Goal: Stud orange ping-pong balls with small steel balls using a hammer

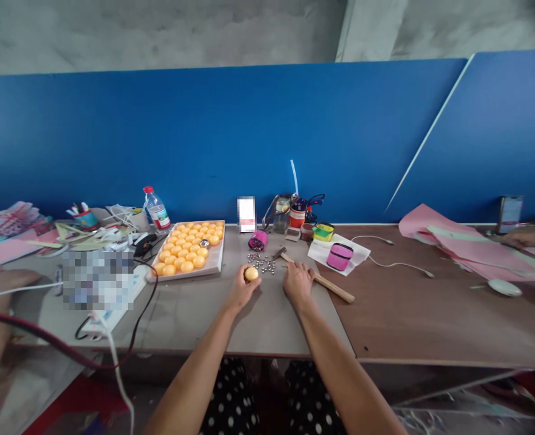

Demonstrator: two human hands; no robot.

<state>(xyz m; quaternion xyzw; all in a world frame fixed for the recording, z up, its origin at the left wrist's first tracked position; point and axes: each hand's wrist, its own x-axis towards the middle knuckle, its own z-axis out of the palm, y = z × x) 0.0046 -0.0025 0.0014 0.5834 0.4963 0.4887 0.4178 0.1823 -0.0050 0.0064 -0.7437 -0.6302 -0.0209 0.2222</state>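
My left hand [242, 287] is closed around an orange ball [251, 273] and rests on the grey table [190, 320]. My right hand [297, 281] lies on the table a little to the right, fingers curled down, just short of a scatter of small metal beads [262, 262]. Whether it holds anything is hidden. A wooden-handled hammer [322, 280] lies right beside this hand, its head near the beads. A white tray [188, 255] with several orange balls sits to the left.
A pink cup [258, 240] lies tipped behind the beads. A pink case [340, 256] sits on white paper, with jars and a bottle [157, 210] along the blue wall. Cables and a power strip [113, 302] lie left. Other people's arms show at both edges, with pink paper [457, 241] at right.
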